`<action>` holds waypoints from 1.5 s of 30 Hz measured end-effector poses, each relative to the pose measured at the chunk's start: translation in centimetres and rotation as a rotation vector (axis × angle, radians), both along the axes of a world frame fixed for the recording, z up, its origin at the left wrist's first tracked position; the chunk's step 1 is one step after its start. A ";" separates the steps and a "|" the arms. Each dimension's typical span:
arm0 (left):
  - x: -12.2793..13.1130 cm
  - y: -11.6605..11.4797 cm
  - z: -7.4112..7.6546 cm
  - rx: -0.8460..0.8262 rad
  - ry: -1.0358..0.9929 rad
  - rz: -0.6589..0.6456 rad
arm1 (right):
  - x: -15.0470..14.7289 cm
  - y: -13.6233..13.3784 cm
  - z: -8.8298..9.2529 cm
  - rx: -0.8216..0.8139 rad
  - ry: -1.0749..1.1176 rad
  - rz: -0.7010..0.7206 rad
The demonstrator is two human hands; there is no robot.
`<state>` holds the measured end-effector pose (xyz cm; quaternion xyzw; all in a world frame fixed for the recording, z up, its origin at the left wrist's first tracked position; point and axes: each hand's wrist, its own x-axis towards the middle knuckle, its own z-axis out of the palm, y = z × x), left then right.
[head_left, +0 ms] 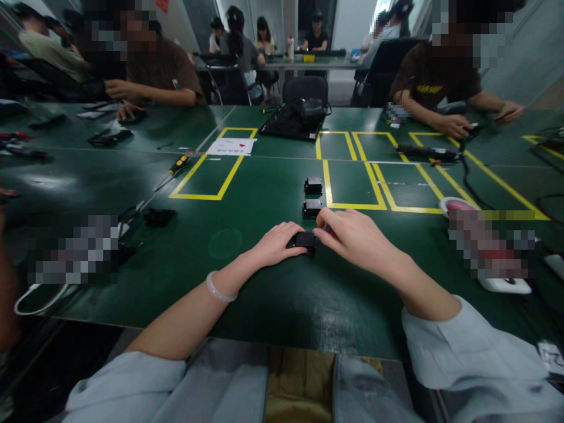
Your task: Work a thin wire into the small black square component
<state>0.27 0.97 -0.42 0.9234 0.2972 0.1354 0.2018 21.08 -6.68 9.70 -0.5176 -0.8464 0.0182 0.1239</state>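
Note:
On the green table right in front of me is a small black box-shaped part [305,240], its exact kind too small to tell. My left hand [278,244] grips it from the left, thumb on the near side and fingers on the far side. My right hand [355,239] is at its right end, thumb and index finger pinched close together; whatever lies between them is too small to see. Just beyond, two similar black parts stand in a row, a nearer one [312,208] close to my right fingertips and a farther one [313,185].
Yellow tape outlines [355,206] mark the green tabletop [264,311]. A screwdriver [178,164] and a white paper sheet [231,146] lie left; a black tray [291,124] is at the back. A black cylindrical tool [427,153] lies right. Co-workers sit across the table.

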 end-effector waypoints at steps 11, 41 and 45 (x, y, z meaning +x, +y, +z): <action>0.0 0.0 0.1 -0.005 -0.023 -0.004 | 0.0 -0.1 -0.1 0.005 -0.001 -0.020; 0.0 0.1 0.1 0.003 0.004 -0.003 | 0.0 0.3 -0.2 0.006 -0.069 -0.048; 0.0 0.0 0.2 -0.001 0.004 0.005 | 0.1 0.3 -0.4 0.043 -0.027 -0.020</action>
